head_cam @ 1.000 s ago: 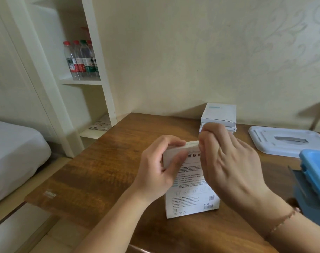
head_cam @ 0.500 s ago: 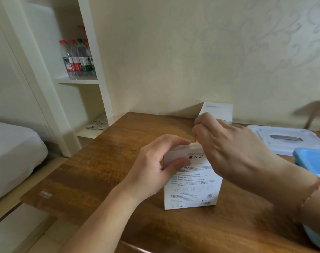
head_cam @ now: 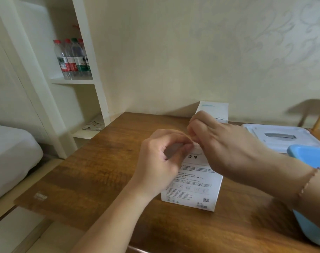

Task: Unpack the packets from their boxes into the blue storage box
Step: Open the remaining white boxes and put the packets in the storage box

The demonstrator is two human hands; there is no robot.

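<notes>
Working the top of the white box [head_cam: 193, 187].
We are pinching its top edge with left hand [head_cam: 161, 161] and right hand [head_cam: 226, 148], fingertips meeting; blue storage box [head_cam: 312, 157] sitting beside the right wrist on the tabletop [head_cam: 100, 176].

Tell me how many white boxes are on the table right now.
2. One white box stands upright under both hands at the table's middle; a second white box stands behind it by the wall, partly hidden, possibly hiding more.

Bare table [head_cam: 100, 176] left of the white box [head_cam: 193, 187]; blue storage box [head_cam: 312, 179] crowds right.
</notes>
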